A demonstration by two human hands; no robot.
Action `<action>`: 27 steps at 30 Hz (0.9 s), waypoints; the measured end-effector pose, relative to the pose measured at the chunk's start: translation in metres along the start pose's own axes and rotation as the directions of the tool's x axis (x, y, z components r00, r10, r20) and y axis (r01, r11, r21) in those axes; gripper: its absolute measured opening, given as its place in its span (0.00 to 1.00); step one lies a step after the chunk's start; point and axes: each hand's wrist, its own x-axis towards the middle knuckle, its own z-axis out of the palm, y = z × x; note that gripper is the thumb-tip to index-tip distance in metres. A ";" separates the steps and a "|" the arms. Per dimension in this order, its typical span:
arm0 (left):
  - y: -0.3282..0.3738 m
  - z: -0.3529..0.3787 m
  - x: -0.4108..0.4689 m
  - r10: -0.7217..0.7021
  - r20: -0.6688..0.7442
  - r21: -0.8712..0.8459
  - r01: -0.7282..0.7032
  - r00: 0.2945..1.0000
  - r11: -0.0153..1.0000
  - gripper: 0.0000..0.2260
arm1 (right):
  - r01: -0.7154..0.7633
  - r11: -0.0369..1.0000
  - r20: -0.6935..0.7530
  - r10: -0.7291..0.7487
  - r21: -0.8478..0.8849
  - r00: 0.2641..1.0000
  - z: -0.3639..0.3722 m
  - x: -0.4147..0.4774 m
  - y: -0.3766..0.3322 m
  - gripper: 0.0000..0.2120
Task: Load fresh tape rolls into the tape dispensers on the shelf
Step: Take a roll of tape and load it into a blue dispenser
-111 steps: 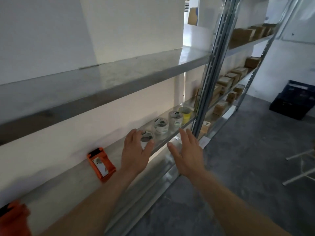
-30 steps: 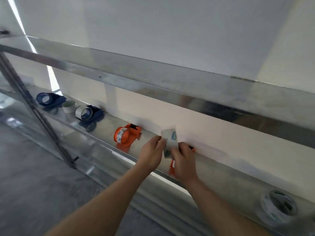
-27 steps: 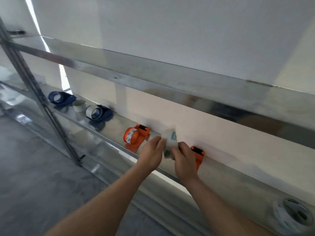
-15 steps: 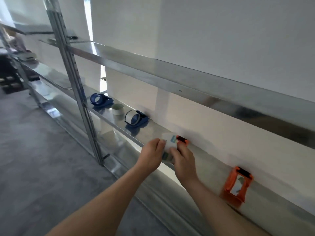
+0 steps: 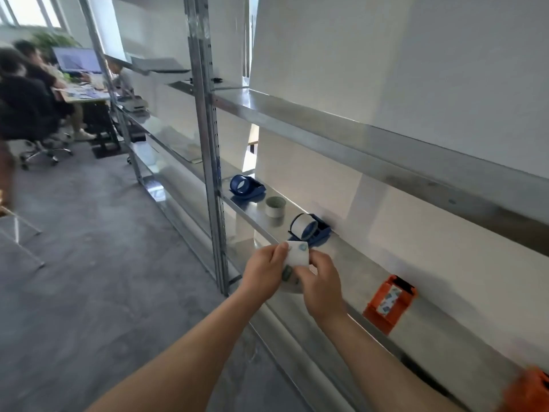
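Both hands pinch a tape roll (image 5: 295,256) between them, above the shelf's (image 5: 353,263) front edge. Bare shelf lies to the right of the grip, reaching to an orange dispenser (image 5: 389,303). Just beyond the grip sits a loaded blue dispenser (image 5: 311,231). The left hand (image 5: 264,272) and right hand (image 5: 322,283) face each other, fingers curled on the roll, forearms stretched forward.

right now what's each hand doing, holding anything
Left hand: closed, gripping the tape roll.
Right hand: closed, pinching the same tape roll from the other side.
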 end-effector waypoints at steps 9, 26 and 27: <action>-0.018 -0.044 0.082 -0.074 -0.087 -0.028 0.071 0.993 0.997 0.22 | -0.004 0.991 0.126 -0.012 0.130 0.992 0.063 0.085 -0.003 0.04; -0.054 -0.106 0.224 -0.132 -0.183 0.013 0.137 0.974 0.991 0.23 | -0.074 0.986 0.131 0.054 0.150 0.990 0.149 0.222 -0.010 0.06; -0.057 -0.112 0.233 -0.123 -0.179 0.022 0.129 0.976 0.991 0.22 | -0.081 0.985 0.121 0.063 0.151 0.991 0.156 0.228 -0.010 0.05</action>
